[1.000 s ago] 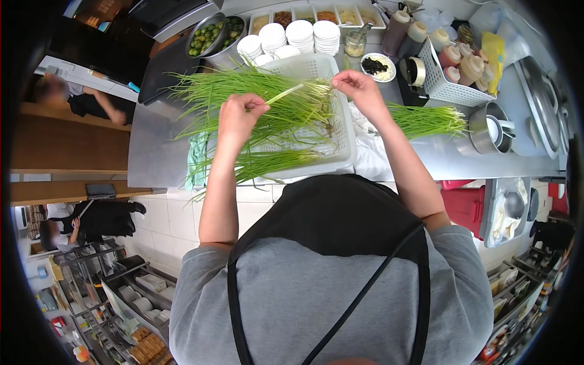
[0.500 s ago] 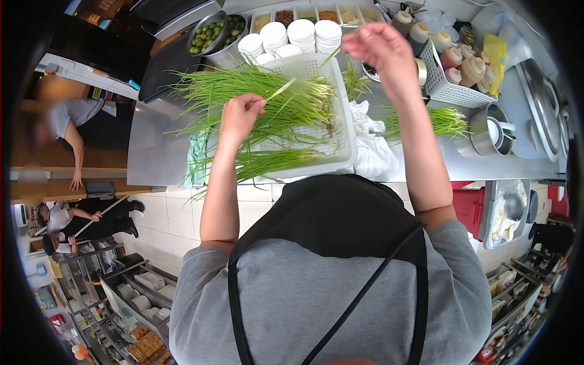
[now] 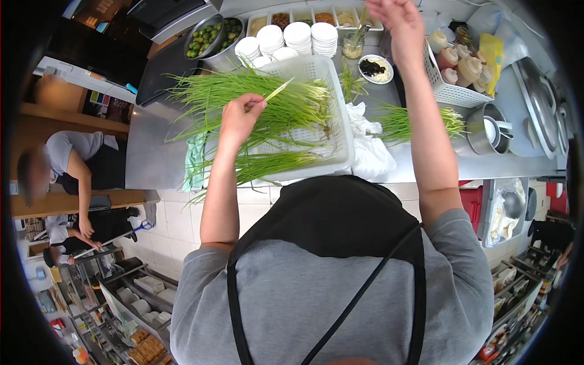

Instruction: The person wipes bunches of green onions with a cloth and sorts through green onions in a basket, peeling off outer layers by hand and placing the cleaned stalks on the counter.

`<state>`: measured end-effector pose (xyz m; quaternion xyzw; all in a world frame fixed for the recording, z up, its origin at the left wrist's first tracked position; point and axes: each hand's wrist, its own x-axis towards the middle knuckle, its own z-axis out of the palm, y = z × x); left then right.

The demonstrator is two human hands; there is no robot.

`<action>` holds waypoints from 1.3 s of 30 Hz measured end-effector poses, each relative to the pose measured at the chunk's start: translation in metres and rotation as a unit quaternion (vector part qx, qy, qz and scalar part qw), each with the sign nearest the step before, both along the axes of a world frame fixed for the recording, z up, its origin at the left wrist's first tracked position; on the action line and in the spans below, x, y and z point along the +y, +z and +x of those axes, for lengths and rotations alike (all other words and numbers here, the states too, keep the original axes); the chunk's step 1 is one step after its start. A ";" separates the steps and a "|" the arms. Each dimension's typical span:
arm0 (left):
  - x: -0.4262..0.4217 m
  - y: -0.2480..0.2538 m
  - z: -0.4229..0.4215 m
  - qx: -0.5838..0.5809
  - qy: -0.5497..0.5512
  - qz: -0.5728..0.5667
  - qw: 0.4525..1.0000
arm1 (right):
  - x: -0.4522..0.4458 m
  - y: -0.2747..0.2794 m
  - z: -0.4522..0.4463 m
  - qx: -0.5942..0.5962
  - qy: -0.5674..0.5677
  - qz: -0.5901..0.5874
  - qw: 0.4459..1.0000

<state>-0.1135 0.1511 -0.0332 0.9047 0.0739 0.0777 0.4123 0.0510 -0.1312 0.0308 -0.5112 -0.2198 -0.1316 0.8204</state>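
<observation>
My left hand (image 3: 240, 120) pinches a spring onion stalk (image 3: 278, 89), its pale end pointing up and right, over the white perforated basket (image 3: 344, 121). Long spring onions (image 3: 243, 91) lie in a thick layer across the basket, green tops over its left side and pale ends toward the right. A smaller bunch (image 3: 267, 163) rests along the near side. My right hand (image 3: 398, 24) is raised at the top edge, fingertips together and partly cut off; a thin greenish strand shows by them, too small to make out.
Right of the basket are a white cloth (image 3: 371, 152), another spring onion bunch (image 3: 395, 121), loose green scraps (image 3: 351, 82) and a bowl (image 3: 375, 69). Stacked white dishes (image 3: 298, 36) stand behind. A sauce bottle basket (image 3: 459, 94) is at right. A person (image 3: 76, 152) bends at far left.
My right hand has moved from the basket's right rim up and to the right. My left hand has stayed nearly still with the stalk. At left, a person has leaned farther in.
</observation>
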 end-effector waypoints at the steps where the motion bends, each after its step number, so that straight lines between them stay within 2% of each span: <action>1: 0.000 0.000 0.000 -0.009 -0.001 -0.003 1.000 | -0.004 -0.031 0.013 -0.031 -0.058 -0.132 0.989; 2: 0.001 0.000 0.000 -0.009 -0.001 -0.004 1.000 | -0.008 -0.056 0.019 -0.061 -0.114 -0.262 0.956; 3: 0.001 0.000 0.001 -0.008 0.000 -0.015 1.000 | -0.013 -0.076 0.019 -0.068 -0.140 -0.451 0.879; 4: 0.002 -0.001 0.001 -0.006 0.001 -0.026 1.000 | -0.013 -0.081 0.011 -0.071 -0.160 -0.621 0.764; 5: 0.004 -0.001 0.001 -0.006 0.002 -0.026 1.000 | -0.017 -0.083 0.006 -0.071 -0.159 -0.620 0.765; 7: 0.006 -0.001 0.002 0.007 0.001 -0.085 0.996 | -0.017 -0.062 -0.024 0.020 -0.080 -0.800 0.594; 8: 0.004 0.002 0.002 0.007 0.001 -0.085 0.996 | -0.016 -0.056 -0.028 0.021 -0.080 -0.800 0.594; 10: -0.004 0.014 0.002 0.011 -0.001 -0.107 0.994 | -0.012 -0.050 -0.034 0.069 -0.161 -0.712 0.680; 11: -0.009 0.018 0.003 0.011 -0.001 -0.105 0.994 | -0.007 -0.052 -0.040 0.069 -0.160 -0.712 0.680; 13: -0.022 0.023 0.006 0.025 -0.025 -0.230 0.973 | 0.010 -0.060 -0.054 0.022 -0.035 -0.546 0.837; 14: -0.028 0.022 0.008 0.023 -0.027 -0.230 0.973 | 0.022 -0.074 -0.059 0.039 0.059 -0.459 0.886; 15: -0.034 0.019 0.010 0.056 -0.061 -0.305 0.949 | 0.035 -0.060 -0.081 0.103 0.143 -0.393 0.903; 16: -0.040 0.015 0.011 0.090 -0.094 -0.377 0.917 | 0.045 -0.058 -0.091 0.102 0.142 -0.393 0.903; 18: -0.051 0.015 0.010 0.110 -0.121 -0.364 0.917 | 0.057 -0.057 -0.101 0.230 0.204 -0.221 0.926; 20: -0.062 0.028 0.004 0.154 -0.104 -0.474 0.861 | 0.058 -0.057 -0.100 0.243 0.190 -0.210 0.928; 22: -0.058 0.030 0.001 0.158 -0.116 -0.457 0.868 | 0.054 -0.056 -0.096 0.246 0.209 -0.120 0.939; 25: -0.051 0.029 -0.002 0.153 -0.096 -0.436 0.882 | 0.049 -0.054 -0.092 0.202 0.182 -0.153 0.950; 27: -0.046 0.023 -0.003 0.133 -0.158 -0.353 0.912 | 0.049 -0.056 -0.090 0.195 0.183 -0.149 0.952; 31: -0.047 0.021 -0.003 0.132 -0.155 -0.341 0.918 | 0.055 -0.056 -0.092 0.203 0.183 -0.118 0.955; 39: -0.047 0.021 -0.005 0.133 -0.126 -0.357 0.916 | 0.060 -0.056 -0.094 0.216 0.155 -0.148 0.952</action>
